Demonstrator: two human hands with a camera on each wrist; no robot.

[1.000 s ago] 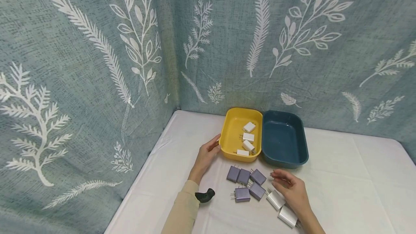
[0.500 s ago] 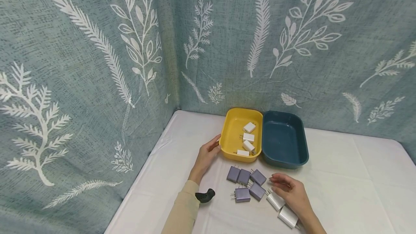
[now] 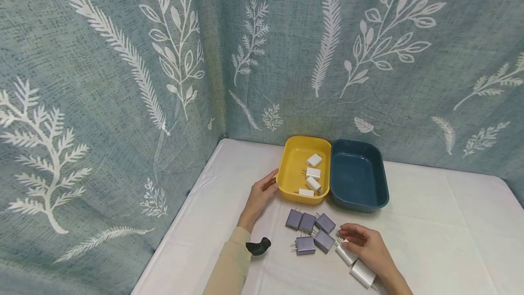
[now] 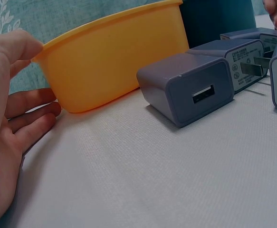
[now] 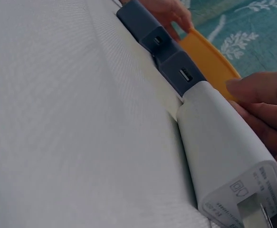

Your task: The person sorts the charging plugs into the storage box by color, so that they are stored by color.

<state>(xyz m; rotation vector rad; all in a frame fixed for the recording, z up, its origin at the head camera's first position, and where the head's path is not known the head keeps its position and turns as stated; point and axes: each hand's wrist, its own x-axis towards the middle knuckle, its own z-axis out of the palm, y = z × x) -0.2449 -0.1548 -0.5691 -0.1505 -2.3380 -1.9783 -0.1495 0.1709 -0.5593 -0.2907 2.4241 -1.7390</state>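
At the left rim of the yellow bin (image 3: pixel 291 160), my left hand (image 3: pixel 258 201) rests with its thumb on the rim and fingertips against the outer wall, as the left wrist view shows. Several white chargers (image 3: pixel 313 173) lie inside this bin. My right hand (image 3: pixel 368 246) hangs over a white charger (image 3: pixel 346 254) on the table, its thumb overlapping the prong end and its fingers loosely bent. A second white charger (image 3: pixel 362 274) lies just below, partly behind the wrist. Left of them sits a group of several purple chargers (image 3: pixel 305 246), prongs pointing different ways.
A dark blue bin (image 3: pixel 358 176) stands against the yellow bin's right side. Both bins stand on a white-covered table (image 3: pixel 442 231), before a teal curtain (image 3: pixel 286 58) with white leaf prints. A black curved device (image 3: pixel 259 246) shows at my left wrist.
My right hand has shifted slightly down toward the white charger, its thumb now overlapping the prong end. The left hand, bins and chargers have stayed in place.
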